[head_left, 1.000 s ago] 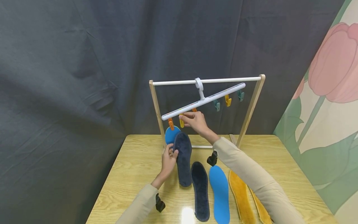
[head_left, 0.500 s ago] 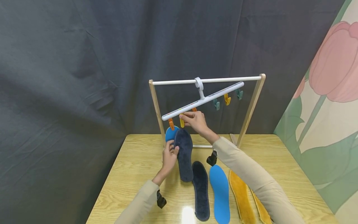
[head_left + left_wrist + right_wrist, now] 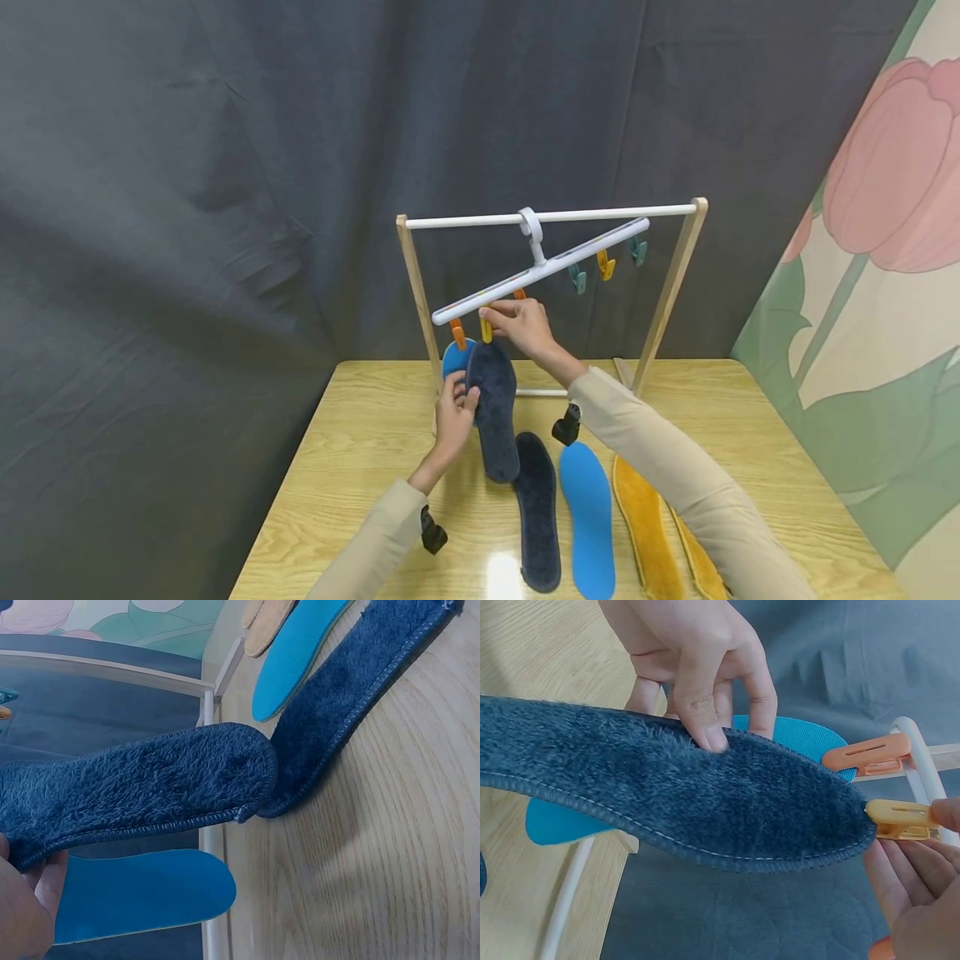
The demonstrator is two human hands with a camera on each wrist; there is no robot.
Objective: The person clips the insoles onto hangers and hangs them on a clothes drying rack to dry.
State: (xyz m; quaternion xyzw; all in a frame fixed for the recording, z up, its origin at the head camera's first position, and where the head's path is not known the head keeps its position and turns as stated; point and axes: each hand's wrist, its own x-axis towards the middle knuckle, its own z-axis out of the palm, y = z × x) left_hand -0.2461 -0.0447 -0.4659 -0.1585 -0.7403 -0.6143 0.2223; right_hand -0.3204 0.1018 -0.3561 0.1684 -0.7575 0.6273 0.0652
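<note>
My left hand (image 3: 453, 417) pinches a dark blue fleece insole (image 3: 495, 417) by its side edge, thumb on the fuzzy face and fingers behind. The insole hangs nearly upright below the white hanger (image 3: 491, 295). My right hand (image 3: 531, 327) pinches a yellow clothes peg (image 3: 900, 814) near the hanger's low left end. In the right wrist view the insole's tip meets the peg's mouth; whether the peg bites it I cannot tell. Just behind, an orange peg (image 3: 866, 752) holds a blue insole (image 3: 150, 889), which the fleece one partly covers.
The hanger tilts on a wooden rack's white rod (image 3: 615, 214). Green pegs (image 3: 638, 251) and another yellow peg (image 3: 606, 265) hang at its right. On the table (image 3: 360, 467) lie a second dark insole (image 3: 538, 517), a blue insole (image 3: 588, 521) and two mustard insoles (image 3: 651, 533).
My left hand has raised the dark fleece insole a little, bringing its top up to the yellow peg. My right hand has stayed at the peg.
</note>
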